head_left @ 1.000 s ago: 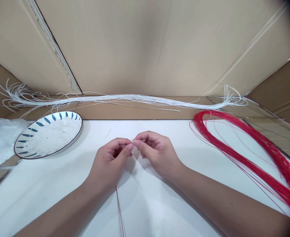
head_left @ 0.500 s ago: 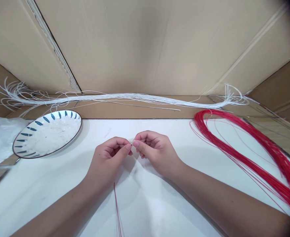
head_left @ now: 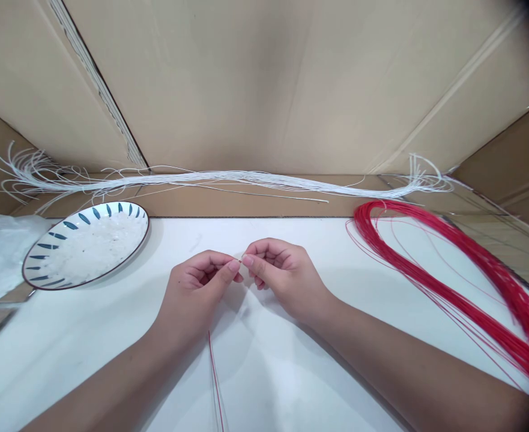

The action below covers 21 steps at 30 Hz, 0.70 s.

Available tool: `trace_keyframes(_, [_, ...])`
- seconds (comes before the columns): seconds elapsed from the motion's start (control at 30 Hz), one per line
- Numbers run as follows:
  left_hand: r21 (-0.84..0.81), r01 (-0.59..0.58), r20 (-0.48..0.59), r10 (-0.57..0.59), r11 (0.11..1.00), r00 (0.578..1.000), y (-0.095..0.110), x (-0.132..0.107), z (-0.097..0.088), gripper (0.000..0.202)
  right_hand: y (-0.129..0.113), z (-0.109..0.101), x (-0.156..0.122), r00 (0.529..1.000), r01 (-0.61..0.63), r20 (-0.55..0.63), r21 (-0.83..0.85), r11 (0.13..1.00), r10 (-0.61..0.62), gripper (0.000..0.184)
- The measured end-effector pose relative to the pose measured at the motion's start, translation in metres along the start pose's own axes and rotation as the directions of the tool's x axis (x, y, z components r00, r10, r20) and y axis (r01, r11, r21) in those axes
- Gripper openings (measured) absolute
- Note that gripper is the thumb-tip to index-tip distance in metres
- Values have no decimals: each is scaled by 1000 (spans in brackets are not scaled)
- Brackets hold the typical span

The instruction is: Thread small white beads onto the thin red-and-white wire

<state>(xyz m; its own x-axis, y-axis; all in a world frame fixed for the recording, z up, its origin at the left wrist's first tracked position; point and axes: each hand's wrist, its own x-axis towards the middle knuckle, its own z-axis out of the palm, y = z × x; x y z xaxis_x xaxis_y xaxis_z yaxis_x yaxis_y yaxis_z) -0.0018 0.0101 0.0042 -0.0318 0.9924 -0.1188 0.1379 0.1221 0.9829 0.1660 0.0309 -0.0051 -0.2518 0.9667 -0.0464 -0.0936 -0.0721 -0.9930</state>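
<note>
Nearest, a thin red cord (head_left: 216, 384) runs over the white tabletop (head_left: 282, 378) from the near edge up to the left wrist, a little farther left than a second ago. It looks fine, smooth and nearly straight, with a fainter line just beside it; whether that is a second strand or a shadow I cannot tell. Its course under the palm is hidden.

Beyond, the left hand (head_left: 201, 285) pinches a tiny reddish end between thumb and forefinger, the other fingers curled. The right hand (head_left: 282, 273) faces it, thumb and forefinger pressed together; what lies in that pinch is too small to tell. The fingertips almost met a second ago; now a narrow gap stands between them, the left hand having eased slightly left.

On the right lies a long looped hank of red cord (head_left: 430, 282) with a few loose strands. On the far left, an oval plate (head_left: 39, 258) with blue-green dashes and a dark rim bears whitish bits, just beside a translucent plastic bag (head_left: 3, 255).

Farthest, a bundle of white cords (head_left: 246, 176), frayed out at both ends, stretches along the foot of the cardboard wall (head_left: 228, 84).
</note>
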Motion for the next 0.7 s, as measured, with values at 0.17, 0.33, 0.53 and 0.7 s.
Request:
trace_keyframes(0.17, [0, -14, -6, 14, 1000, 1000, 0, 1, 0, 18, 0, 1, -1, 1000, 2, -2, -7, 1000, -2, 18])
trace_keyframes(0.33, [4, -27, 6, 27, 1000, 1000, 0, 0, 0, 17, 0, 1, -1, 1000, 12, 11, 0, 1000, -12, 18])
trace_keyframes(0.53, [16, -2, -14, 3, 1000, 1000, 1, -2, 1, 18, 0, 0, 0, 1000, 12, 3, 22, 1000, -12, 21])
trace_keyframes(0.7, [0, 38, -20, -38, 999, 999, -3, -1, 0, 21, -3, -10, 10, 989, 82, -122, 17, 996, -80, 26])
